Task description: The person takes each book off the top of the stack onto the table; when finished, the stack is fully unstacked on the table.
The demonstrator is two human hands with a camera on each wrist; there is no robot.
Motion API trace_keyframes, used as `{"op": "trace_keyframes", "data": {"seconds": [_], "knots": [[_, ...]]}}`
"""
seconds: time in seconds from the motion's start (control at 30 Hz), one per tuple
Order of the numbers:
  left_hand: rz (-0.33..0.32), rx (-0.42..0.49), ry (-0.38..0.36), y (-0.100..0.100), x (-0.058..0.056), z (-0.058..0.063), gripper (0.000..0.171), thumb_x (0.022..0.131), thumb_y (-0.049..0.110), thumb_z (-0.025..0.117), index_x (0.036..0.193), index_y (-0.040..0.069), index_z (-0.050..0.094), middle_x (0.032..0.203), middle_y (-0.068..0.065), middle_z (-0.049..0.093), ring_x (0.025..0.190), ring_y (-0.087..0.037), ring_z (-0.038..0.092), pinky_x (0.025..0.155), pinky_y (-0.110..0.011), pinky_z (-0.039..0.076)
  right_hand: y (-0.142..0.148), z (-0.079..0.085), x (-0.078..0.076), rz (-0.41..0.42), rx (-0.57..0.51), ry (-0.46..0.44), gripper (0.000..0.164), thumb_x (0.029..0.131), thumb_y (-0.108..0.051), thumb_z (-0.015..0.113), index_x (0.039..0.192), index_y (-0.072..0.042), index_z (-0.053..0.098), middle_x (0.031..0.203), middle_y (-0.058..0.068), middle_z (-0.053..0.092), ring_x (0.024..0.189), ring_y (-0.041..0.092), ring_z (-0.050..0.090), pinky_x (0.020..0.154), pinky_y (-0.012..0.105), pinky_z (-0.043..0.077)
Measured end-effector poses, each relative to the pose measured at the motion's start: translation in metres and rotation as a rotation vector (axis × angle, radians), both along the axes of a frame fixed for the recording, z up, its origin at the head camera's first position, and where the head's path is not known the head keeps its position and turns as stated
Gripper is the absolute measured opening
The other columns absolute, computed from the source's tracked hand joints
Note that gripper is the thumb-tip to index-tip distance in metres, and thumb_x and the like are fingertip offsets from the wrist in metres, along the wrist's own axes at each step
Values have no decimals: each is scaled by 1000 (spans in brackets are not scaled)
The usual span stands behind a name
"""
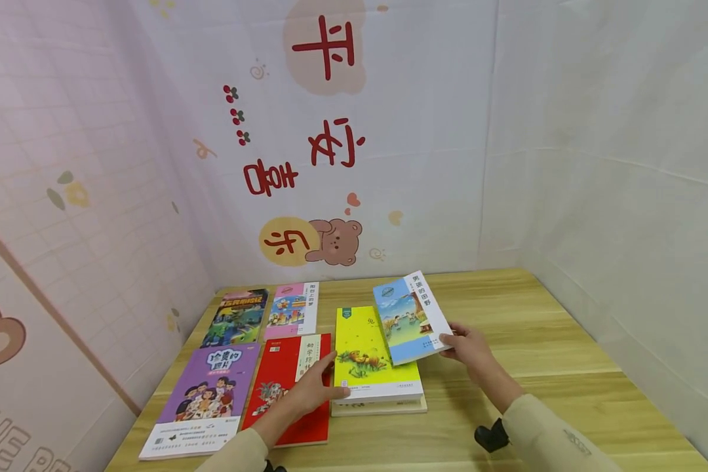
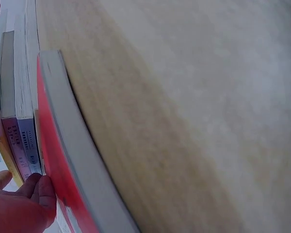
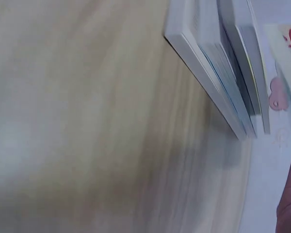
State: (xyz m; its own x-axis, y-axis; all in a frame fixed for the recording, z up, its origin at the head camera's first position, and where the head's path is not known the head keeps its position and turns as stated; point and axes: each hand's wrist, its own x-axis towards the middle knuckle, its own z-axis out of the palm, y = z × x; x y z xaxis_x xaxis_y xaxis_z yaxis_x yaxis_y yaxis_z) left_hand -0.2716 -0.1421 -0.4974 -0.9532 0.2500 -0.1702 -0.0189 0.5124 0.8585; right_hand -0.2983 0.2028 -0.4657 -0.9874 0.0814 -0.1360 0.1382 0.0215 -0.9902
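With thumb and fingers my right hand (image 1: 469,351) pinches the lower right corner of a blue picture-cover book (image 1: 404,318), tilted over a yellow book (image 1: 356,357) with a white strip. The yellow one tops a stack; a cream-edged book (image 1: 383,408) shows below it. My left hand (image 1: 313,393) touches the stack's left side, thumb at the yellow cover's lower corner. In the left wrist view that hand (image 2: 24,208) lies against several spines, beside a red book (image 2: 63,145). The right wrist view shows the stack's page edges (image 3: 218,68) and part of my right hand (image 3: 290,194).
Left of the stack, a red book (image 1: 283,419), a purple book (image 1: 209,393), a pink book (image 1: 292,311) and a dark green book (image 1: 236,319) lie flat on the wooden table (image 1: 554,380). Printed white cloth walls (image 1: 425,131) enclose its back and sides.
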Motion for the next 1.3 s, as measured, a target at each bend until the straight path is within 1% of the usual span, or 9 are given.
{"op": "trace_keyframes", "data": {"seconds": [0.23,0.47,0.67,0.9,1.0,1.07,1.13,1.23,1.3], "knots": [[0,2,1,-1,0,0,97,78,31,85,156,10,31,150,-16,40,133,-37,35,109,-62,32,14,8,-24,-80,-31,78,54,101,-4,55,149,8,34,121,23,52,79,8,66,80,31,58],[6,0,-8,-2,0,-2,96,78,29,85,156,10,31,149,-15,41,133,-36,36,109,-61,32,32,9,-48,-135,-5,66,53,102,-5,52,149,10,32,131,31,47,77,7,65,83,33,58],[-2,-1,-10,-2,1,-1,96,78,30,85,155,11,31,148,-14,42,132,-36,37,108,-62,33,42,-3,-68,-168,-17,42,53,101,0,51,149,12,31,136,35,42,78,10,64,82,33,58],[-11,6,-26,0,2,0,96,78,32,85,155,13,32,148,-13,42,133,-35,36,109,-61,33,44,-21,-86,-174,57,3,52,101,-4,51,148,11,35,135,34,46,78,13,64,89,41,56],[-14,0,-14,1,1,0,96,77,32,85,155,13,32,148,-13,43,133,-36,36,107,-61,35,43,-23,-92,-157,66,10,53,101,-6,50,149,9,33,137,35,44,92,25,66,96,45,52],[-14,-3,-9,2,1,0,96,78,32,85,155,13,32,147,-12,43,132,-35,36,107,-60,36,44,-22,-94,-112,151,17,55,103,-9,49,151,9,29,143,35,39,112,35,60,101,49,46],[-12,-6,-7,2,1,0,96,78,32,85,155,13,32,148,-12,43,132,-35,36,106,-60,37,45,-21,-95,-52,288,25,60,104,-15,47,153,9,22,148,36,31,130,45,44,107,55,39],[-4,-3,-10,1,0,1,96,78,32,85,155,13,32,148,-13,42,132,-36,36,107,-61,36,45,-19,-95,18,462,30,66,105,-23,46,155,7,15,154,35,20,140,50,25,110,61,30],[3,-2,-13,0,0,1,96,78,32,85,155,13,32,149,-13,42,132,-36,36,107,-61,36,43,-18,-94,38,482,33,67,105,-25,46,155,6,13,156,35,17,141,51,20,110,62,28]]}}
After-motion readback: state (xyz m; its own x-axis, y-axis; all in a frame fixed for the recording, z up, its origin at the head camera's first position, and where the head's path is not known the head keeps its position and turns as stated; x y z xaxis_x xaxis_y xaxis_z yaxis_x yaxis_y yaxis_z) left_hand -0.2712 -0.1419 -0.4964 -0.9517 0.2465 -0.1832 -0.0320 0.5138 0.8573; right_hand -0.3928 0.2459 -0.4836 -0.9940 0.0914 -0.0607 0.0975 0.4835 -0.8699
